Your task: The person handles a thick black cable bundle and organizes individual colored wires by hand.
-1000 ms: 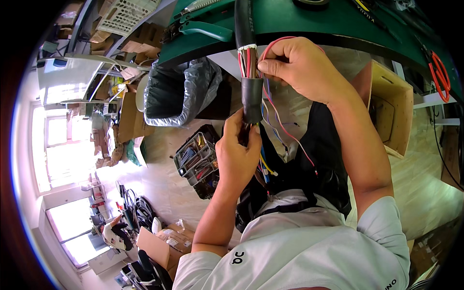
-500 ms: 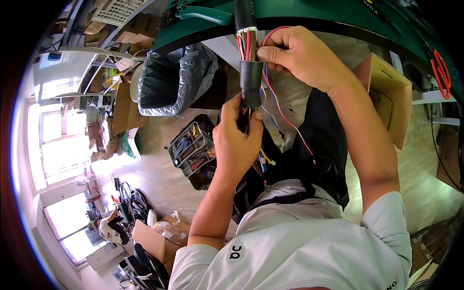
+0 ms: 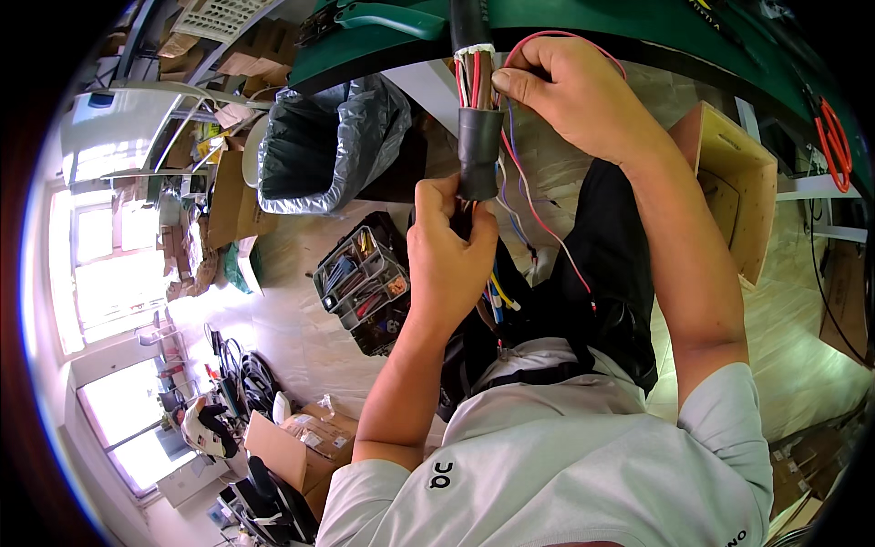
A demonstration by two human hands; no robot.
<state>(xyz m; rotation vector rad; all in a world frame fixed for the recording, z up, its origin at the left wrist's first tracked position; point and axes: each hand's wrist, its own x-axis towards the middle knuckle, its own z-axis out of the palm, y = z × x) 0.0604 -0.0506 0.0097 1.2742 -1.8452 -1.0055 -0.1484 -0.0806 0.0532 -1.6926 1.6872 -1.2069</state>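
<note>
A thick black cable [image 3: 468, 23] comes down over the bench edge. Below its cut jacket, red, white and brown wires [image 3: 473, 80] lie exposed and run into a black sleeve [image 3: 479, 150]. My left hand [image 3: 453, 251] is closed just under the sleeve, around the wire bundle coming out there. Beside the exposed wires, my right hand [image 3: 567, 98] pinches a red wire [image 3: 545, 35], which loops over the back of the hand. A pinkish-red wire [image 3: 545, 221] and thin blue and white wires dangle right of the sleeve. Yellow and blue wire ends [image 3: 500, 294] show below my left hand.
The green bench [image 3: 583, 13] carries green-handled pliers [image 3: 390, 19]; red-handled pliers [image 3: 831, 146] hang at its right. On the left stand a lined bin [image 3: 333, 150] and a compartment toolbox [image 3: 361, 283]. A wooden box [image 3: 734, 196] is right of my legs. Another person [image 3: 206, 427] is far left.
My right hand has shifted slightly up, and the red wire now arches in a bigger loop above it. The cable and sleeve have moved a little to the right.
</note>
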